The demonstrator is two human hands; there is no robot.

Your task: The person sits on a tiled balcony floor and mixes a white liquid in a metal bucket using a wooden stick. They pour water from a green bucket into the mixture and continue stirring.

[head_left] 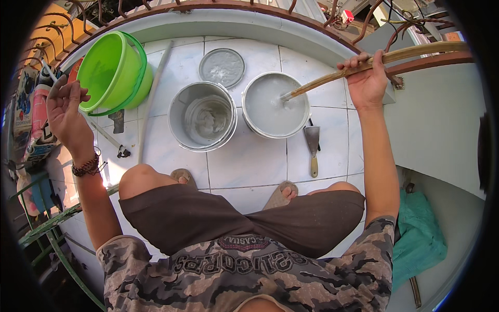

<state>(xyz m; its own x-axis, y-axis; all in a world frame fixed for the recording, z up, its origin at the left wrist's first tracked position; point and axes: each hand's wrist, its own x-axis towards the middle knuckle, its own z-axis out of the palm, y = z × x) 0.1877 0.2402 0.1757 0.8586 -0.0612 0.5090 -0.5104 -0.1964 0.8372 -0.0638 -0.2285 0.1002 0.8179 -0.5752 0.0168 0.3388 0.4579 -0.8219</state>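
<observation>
My right hand (368, 78) is closed round a long wooden stick (332, 78). The stick's lower end dips into thick grey liquid in a round bucket (309, 117). Beside it on the left stands a second grey bucket (176, 122), with only grey residue visible inside. My left hand (70, 112) is raised beside the green bucket (136, 78), fingers curled in. A thin pale pole (106, 134) lines up behind or through that hand; I cannot tell whether it is held. A round grey lid (222, 67) lies behind the buckets.
A putty knife (313, 148) lies right of the full bucket. A long pale rod (154, 99) lies on the tiles. A railed low wall (249, 20) curves behind. A green metal frame (65, 214) stands left; a teal sack (418, 234) sits right.
</observation>
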